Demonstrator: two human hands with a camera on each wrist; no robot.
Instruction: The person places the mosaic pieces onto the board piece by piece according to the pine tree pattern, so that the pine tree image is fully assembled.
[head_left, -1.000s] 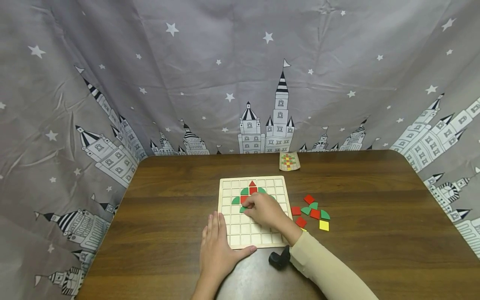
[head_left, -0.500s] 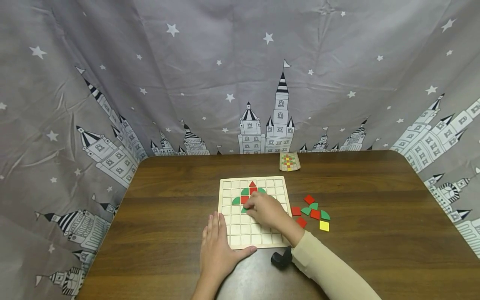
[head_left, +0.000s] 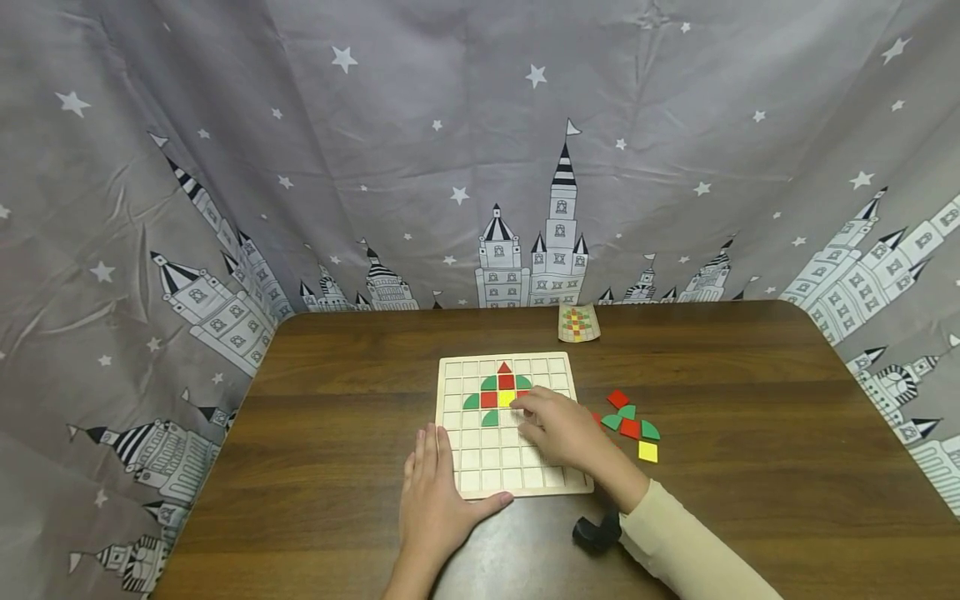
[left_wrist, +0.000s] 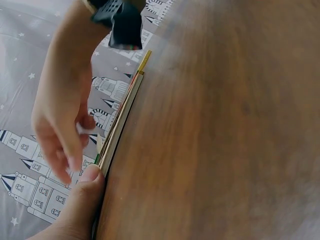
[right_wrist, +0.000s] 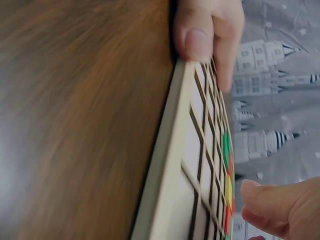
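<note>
Above the board (head_left: 491, 458), my right hand (head_left: 558, 429) hangs just off the set yellow square (head_left: 506, 397), its grip loosely released, pinching nothing that I can see. From there, the loose pieces (head_left: 631, 428) lie to the right on the table (head_left: 750, 417), nearer this hand than my left hand (head_left: 431, 496), which rests, fingers straight, at the board's near-left corner.
</note>
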